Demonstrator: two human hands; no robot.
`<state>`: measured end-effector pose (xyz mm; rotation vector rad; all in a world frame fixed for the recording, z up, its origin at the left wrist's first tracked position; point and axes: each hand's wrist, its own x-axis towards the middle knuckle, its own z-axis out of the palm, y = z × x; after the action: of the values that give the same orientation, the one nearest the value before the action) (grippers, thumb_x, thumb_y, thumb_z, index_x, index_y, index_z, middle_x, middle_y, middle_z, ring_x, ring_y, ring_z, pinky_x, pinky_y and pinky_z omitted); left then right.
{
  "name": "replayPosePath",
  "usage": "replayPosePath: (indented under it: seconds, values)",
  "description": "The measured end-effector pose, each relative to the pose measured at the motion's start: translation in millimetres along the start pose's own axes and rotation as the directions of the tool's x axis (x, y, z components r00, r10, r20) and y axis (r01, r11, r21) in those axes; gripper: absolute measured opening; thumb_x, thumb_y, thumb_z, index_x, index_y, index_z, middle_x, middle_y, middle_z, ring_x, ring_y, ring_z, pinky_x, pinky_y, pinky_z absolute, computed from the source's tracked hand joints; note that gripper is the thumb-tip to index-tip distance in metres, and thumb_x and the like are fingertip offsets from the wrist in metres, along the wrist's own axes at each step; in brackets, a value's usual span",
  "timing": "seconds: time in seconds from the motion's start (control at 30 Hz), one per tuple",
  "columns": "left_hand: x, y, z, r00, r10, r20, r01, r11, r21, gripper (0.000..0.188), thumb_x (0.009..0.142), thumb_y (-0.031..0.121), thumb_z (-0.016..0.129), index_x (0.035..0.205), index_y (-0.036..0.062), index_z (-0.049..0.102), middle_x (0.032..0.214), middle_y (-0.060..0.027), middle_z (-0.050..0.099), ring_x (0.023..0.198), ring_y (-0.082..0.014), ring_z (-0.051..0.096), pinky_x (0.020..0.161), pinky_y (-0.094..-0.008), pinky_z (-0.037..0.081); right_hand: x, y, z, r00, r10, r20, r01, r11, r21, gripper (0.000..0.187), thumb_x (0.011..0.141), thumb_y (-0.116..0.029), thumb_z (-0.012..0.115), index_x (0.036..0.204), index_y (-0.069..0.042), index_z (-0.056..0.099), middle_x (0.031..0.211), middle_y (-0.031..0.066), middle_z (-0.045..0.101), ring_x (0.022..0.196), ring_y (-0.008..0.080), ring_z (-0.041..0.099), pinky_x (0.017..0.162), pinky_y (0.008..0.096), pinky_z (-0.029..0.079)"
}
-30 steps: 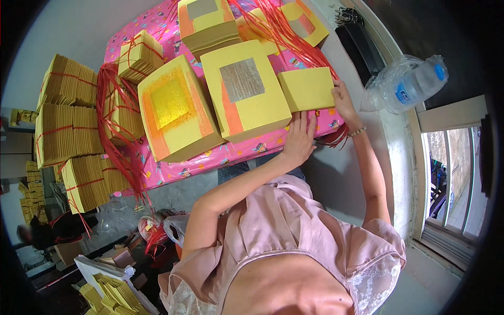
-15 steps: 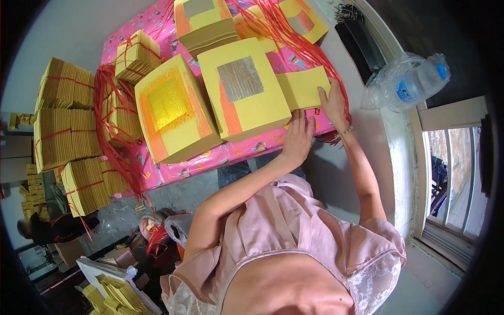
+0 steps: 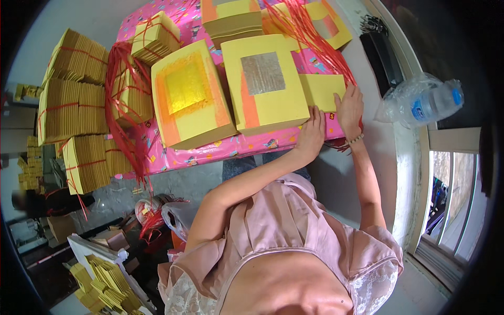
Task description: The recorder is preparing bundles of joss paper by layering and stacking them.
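Resting open, both hands (image 3: 331,123) press flat on the small yellow paper stack (image 3: 321,90), gripping nothing.

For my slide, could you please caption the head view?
Both hands, left hand and right hand, rest on a small yellow paper stack beside larger stacks on a pink table.

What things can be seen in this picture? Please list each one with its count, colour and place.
Stack with gold square: one, yellow, on the table, left of centre.
Stack with silver square: one, yellow, table centre.
Small paper stack: one, yellow, at the table's right edge, under the hands.
Tablecloth: one, pink, patterned.
Red strings: many, draped at the table's left and top right.
Tied paper bundles: several, tan-yellow, far left.
Plastic bottle: one, clear with a blue cap, on the sill at right.
Left hand: one, flat at the silver stack's near corner.
Right hand: one, on the small paper stack.
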<state>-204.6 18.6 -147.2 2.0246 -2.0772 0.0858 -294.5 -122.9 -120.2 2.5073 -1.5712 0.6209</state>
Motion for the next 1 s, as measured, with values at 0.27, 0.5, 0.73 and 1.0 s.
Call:
replayPosePath:
  seconds: [0.27, 0.5, 0.73, 1.0]
  values:
    - [2, 2, -13, 0.994, -0.022, 0.105, 0.023, 1.0, -0.008, 0.064, 0.089, 0.015, 0.052, 0.142, -0.0168, 0.036, 0.149, -0.0344, 0.033, 0.138, -0.0426, 0.035, 0.117, -0.044, 0.027, 21, -21, -58, 0.954, -0.245, -0.171, 0.299, 0.784, 0.544, 0.033, 0.088, -0.013, 0.068, 0.118, -0.001, 0.06, 0.11, 0.0163, 0.061, 0.105, 0.0338, 0.059, 0.089, 0.0411, 0.047]
    - [-24, -9, -62, 0.99, 0.091, -0.109, -0.109, 0.979, -0.174, 0.067, 0.077, 0.018, 0.069, 0.131, -0.0137, 0.048, 0.136, -0.0311, 0.044, 0.132, -0.0441, 0.039, 0.108, -0.0443, 0.039, 26, -79, -114, 0.808, -0.588, 0.036, 0.37, 0.554, 0.745, 0.024, 0.088, -0.012, 0.069, 0.107, 0.0, 0.064, 0.099, 0.0139, 0.064, 0.1, 0.0301, 0.062, 0.088, 0.0377, 0.048]
    - [-71, -69, -157, 0.989, 0.08, 0.127, -0.002, 0.853, -0.522, 0.024, 0.079, 0.019, 0.073, 0.098, 0.0042, 0.068, 0.093, -0.0094, 0.066, 0.097, -0.0307, 0.06, 0.086, -0.0423, 0.049, 24, -102, -102, 0.591, -0.806, -0.018, 0.642, 0.457, 0.615, 0.034, 0.078, -0.026, 0.078, 0.101, -0.004, 0.067, 0.097, 0.0089, 0.064, 0.095, 0.0288, 0.061, 0.082, 0.0382, 0.049]
    - [-72, -149, -198, 0.983, -0.081, -0.167, 0.021, 0.943, -0.333, 0.039, 0.069, 0.015, 0.081, 0.106, 0.0084, 0.07, 0.102, -0.0074, 0.068, 0.103, -0.0291, 0.059, 0.091, -0.0412, 0.045, 24, -101, -101, 0.556, -0.831, -0.005, 0.668, 0.443, 0.598, 0.023, 0.079, -0.023, 0.077, 0.091, -0.005, 0.071, 0.095, 0.0069, 0.066, 0.09, 0.0259, 0.064, 0.076, 0.0369, 0.051]
